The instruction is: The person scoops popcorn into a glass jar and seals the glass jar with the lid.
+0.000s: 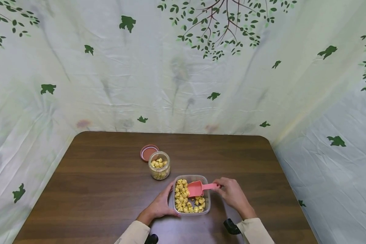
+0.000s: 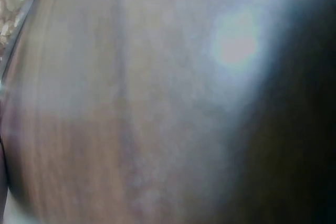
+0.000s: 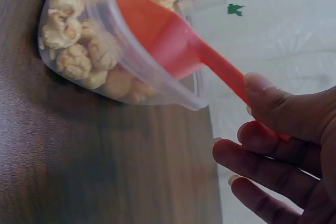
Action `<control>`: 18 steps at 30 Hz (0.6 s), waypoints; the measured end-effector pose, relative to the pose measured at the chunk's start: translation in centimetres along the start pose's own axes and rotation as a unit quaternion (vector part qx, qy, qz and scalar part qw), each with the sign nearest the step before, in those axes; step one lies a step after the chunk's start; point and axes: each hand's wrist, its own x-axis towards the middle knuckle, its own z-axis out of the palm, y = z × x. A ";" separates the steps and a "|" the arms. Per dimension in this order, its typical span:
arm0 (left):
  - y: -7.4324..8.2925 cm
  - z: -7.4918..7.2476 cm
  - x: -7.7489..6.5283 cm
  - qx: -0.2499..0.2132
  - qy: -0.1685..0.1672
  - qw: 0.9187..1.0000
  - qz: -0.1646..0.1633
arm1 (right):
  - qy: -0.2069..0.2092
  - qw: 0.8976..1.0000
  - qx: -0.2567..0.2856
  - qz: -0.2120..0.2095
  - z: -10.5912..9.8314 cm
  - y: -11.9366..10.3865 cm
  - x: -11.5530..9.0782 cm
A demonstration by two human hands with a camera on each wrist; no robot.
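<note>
A clear plastic container [image 1: 208,205] of popcorn [image 1: 181,196] stands near the table's front. My left hand [image 1: 161,204] grips its left side, fingers toward the back corner and thumb at the front corner. With my right hand [image 1: 232,194] I pinch the handle of a pink scoop [image 1: 196,189] between thumb and forefinger; the other fingers are loosely bent in the right wrist view. The scoop's blade dips inside the container, against the popcorn, which is heaped mostly on the left and front. In the blurred left wrist view, only the container's edge [image 2: 22,22] shows at upper left.
Behind the container stands a glass jar [image 1: 169,167] partly filled with popcorn. Its reddish lid [image 1: 146,152] lies on the table [image 1: 109,169] just behind and left of it. A white leaf-patterned cloth [image 1: 158,78] hangs around the table's back and sides.
</note>
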 end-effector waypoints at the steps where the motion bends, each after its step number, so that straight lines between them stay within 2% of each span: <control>1: 0.0 0.0 0.0 0.001 0.000 1.000 0.000 | 0.001 1.000 0.001 0.000 0.1 0.1 0.0; 10: 0.0 0.0 -0.1 0.004 -0.001 1.000 -0.003 | 0.018 0.998 0.027 -0.047 1.2 1.1 -0.3; 18: 0.2 -0.1 -0.1 -0.003 -0.004 1.000 -0.005 | 0.028 0.998 0.034 -0.042 2.2 1.3 -0.5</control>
